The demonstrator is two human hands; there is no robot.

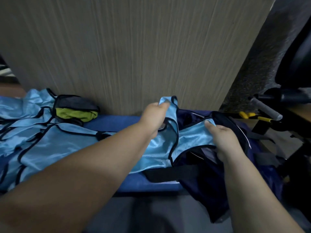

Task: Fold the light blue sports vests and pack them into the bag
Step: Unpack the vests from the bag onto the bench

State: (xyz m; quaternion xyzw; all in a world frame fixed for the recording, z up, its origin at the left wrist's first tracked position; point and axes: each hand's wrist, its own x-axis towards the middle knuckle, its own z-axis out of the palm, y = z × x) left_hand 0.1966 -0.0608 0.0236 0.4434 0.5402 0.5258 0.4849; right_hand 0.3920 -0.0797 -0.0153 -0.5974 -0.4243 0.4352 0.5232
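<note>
A light blue sports vest (190, 140) with black trim lies across the open mouth of a dark navy bag (210, 179) at the right end of a blue bench (117, 121). My left hand (154, 118) pinches one shoulder strap and lifts it. My right hand (223, 140) grips the vest's other upper corner over the bag opening. A pile of several more light blue vests (33, 125) is spread over the bench's left part, under my left forearm.
A small dark pouch with yellow-green fabric (75, 110) sits at the back of the bench. A wood-grain panel (134, 47) rises directly behind. At right stand a black chair (296, 64), a grey-handled tool (265, 108) and yellow-handled pliers (252, 116).
</note>
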